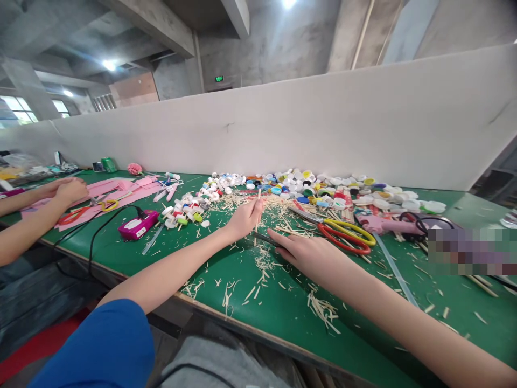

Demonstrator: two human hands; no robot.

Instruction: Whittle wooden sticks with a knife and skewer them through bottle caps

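Observation:
My left hand [245, 218] is closed around a thin wooden stick [255, 241], which it holds nearly upright above the green table. In my right hand [302, 249] is a knife [265, 237] with a dark blade, its tip at the lower part of the stick. Fingers cover the handle. Pale wood shavings [264, 264] lie under and around both hands. Just beyond my right hand rest scissors [348, 237] with red and yellow handles.
Many bottle caps [297, 183] are heaped along the white partition [283, 124]. A pink glue gun [390, 224] lies right, near a clear glue stick [398, 272]. Left are a magenta power box [138, 225] with a black cable and another person's hands [70, 188] over pink sheets.

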